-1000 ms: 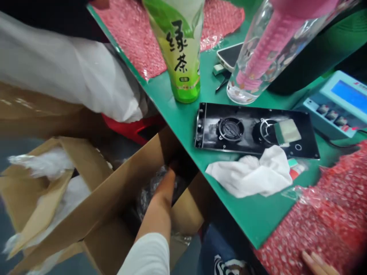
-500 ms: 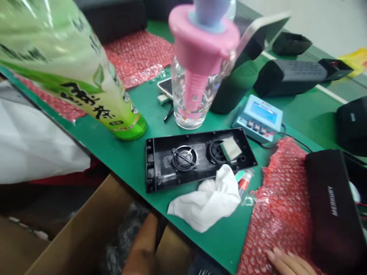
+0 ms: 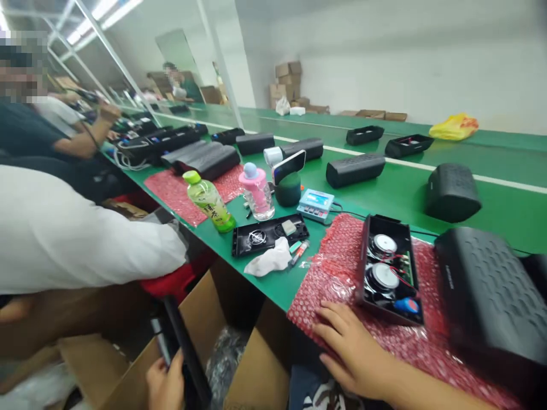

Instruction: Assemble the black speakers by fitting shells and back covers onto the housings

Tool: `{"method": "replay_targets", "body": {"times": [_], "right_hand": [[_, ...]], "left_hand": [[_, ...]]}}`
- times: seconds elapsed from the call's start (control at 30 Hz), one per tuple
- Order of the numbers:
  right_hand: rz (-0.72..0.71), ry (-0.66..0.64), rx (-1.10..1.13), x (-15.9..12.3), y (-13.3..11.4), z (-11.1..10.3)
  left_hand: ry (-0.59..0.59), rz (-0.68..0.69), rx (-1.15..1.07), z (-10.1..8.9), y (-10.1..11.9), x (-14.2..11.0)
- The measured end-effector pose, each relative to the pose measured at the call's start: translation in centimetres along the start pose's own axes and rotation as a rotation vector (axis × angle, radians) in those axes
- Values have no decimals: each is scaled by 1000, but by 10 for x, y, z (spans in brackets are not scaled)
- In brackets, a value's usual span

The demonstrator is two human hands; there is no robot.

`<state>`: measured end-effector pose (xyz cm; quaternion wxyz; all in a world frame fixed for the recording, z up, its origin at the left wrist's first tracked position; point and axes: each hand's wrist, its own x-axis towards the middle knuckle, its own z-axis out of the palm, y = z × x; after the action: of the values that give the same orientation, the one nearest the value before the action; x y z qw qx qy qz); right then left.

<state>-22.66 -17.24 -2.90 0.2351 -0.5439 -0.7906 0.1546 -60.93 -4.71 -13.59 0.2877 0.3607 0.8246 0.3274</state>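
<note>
My left hand (image 3: pixel 167 378) is low, over the cardboard boxes beside the table, with its fingers closed around a long black plastic panel (image 3: pixel 188 359). A narrow silvery edge shows next to the fingers; what it belongs to I cannot make out. My right hand (image 3: pixel 352 344) lies with fingers spread on the red bubble wrap (image 3: pixel 318 296), holding nothing. Just beyond it an open black speaker housing (image 3: pixel 365 273) rests on the wrap, showing two round white-backed drivers, a circuit board, red wires and a blue cylindrical part.
Beside the wrap lie a white cloth (image 3: pixel 270 259), a glue tube (image 3: pixel 299 253) and a black speaker panel (image 3: pixel 241 239). A green tea bottle (image 3: pixel 211 202), pink-lidded cup (image 3: pixel 256 196) and blue meter (image 3: pixel 315 204) stand behind. A co-worker's white sleeve (image 3: pixel 106 245) is at left.
The view has swung up and widened. My left hand has come up from the box area with the black panel in it. More of my right hand and the open speaker housing now show.
</note>
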Motion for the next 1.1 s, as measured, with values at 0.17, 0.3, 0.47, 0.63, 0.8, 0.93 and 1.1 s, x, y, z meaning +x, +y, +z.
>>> {"method": "replay_targets", "body": {"times": [0.17, 0.3, 0.47, 0.63, 0.8, 0.93, 1.1], "right_hand": [[80, 55, 720, 1, -12, -25], [214, 104, 1235, 2, -18, -49], [401, 285, 1507, -16, -21, -87], [408, 379, 1517, -39, -9, -124], [280, 399, 1381, -41, 2, -167], [411, 464, 1100, -31, 20, -214], [802, 358, 543, -7, 63, -245]], "left_hand": [[204, 385, -23, -12, 89, -131], [-128, 681, -24, 23, 160, -222], [-502, 936, -54, 49, 189, -282], [-996, 1046, -343, 60, 197, -301], [-1034, 1164, -372, 84, 225, -304], [-906, 1130, -419, 121, 233, -286], [-813, 1059, -294, 155, 197, -280]]}}
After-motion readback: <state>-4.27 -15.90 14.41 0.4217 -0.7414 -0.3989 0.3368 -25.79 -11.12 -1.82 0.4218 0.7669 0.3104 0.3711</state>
